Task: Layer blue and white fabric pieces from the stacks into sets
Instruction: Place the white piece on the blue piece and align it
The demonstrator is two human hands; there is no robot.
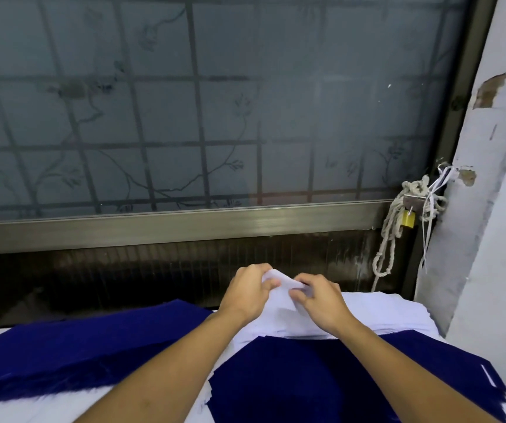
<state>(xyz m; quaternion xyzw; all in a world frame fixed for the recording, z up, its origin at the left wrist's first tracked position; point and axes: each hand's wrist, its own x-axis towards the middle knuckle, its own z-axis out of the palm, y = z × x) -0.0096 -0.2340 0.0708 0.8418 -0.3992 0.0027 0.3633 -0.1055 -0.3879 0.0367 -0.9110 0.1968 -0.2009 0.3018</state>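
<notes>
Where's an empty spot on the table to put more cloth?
The near-left white patch of table looks bare, with the blue stack behind it and the blue piece to its right. Far right is crowded: the white stack, with the left hand and right hand pinching a white piece above it.

white fabric piece (279,296) | deep blue fabric stack (71,352) | brass-yellow padlock (408,220)
</notes>
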